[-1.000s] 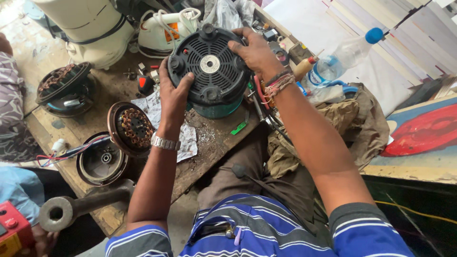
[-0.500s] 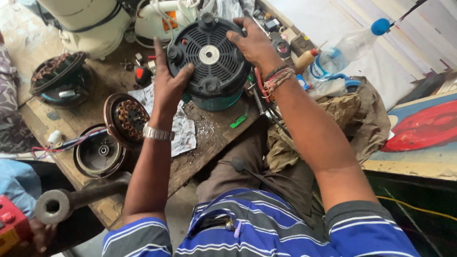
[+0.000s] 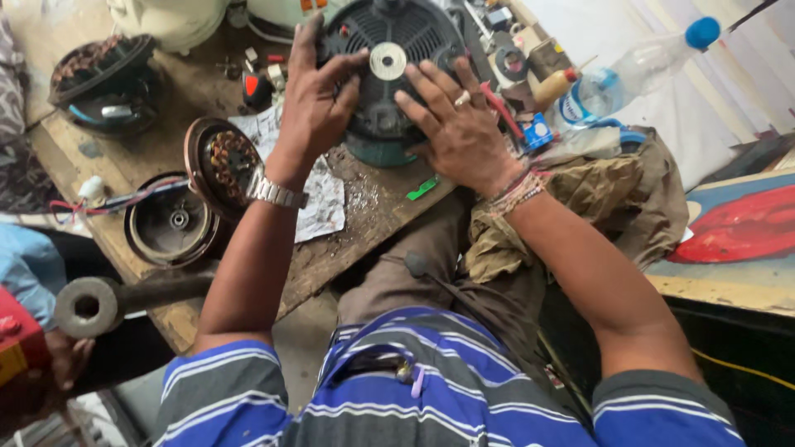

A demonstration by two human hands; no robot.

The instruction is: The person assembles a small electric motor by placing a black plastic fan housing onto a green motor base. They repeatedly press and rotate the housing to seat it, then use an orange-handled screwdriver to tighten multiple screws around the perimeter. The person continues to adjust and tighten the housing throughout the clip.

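Observation:
A round black fan motor housing (image 3: 414, 37) with a white hub stands on the wooden workbench (image 3: 356, 219), over a green base. My left hand (image 3: 319, 95) grips its left rim, thumb pointing to the hub. My right hand (image 3: 455, 128) lies flat over its lower right face, fingers spread toward the centre. A metal watch is on my left wrist, thread bands on my right.
Left of my arm lie a copper-wound stator (image 3: 228, 165), a dark round cover (image 3: 170, 223) and another motor (image 3: 103, 79). Crumpled paper (image 3: 319, 203), a green chip (image 3: 422, 188), a plastic bottle (image 3: 638, 62), a brown cloth (image 3: 596, 194) and a steel bar (image 3: 124, 298) surround me.
The motor housing has been laid flatter and nearer the top of view. My right hand slid from the far rim onto its near face; my left hand moved up its left side.

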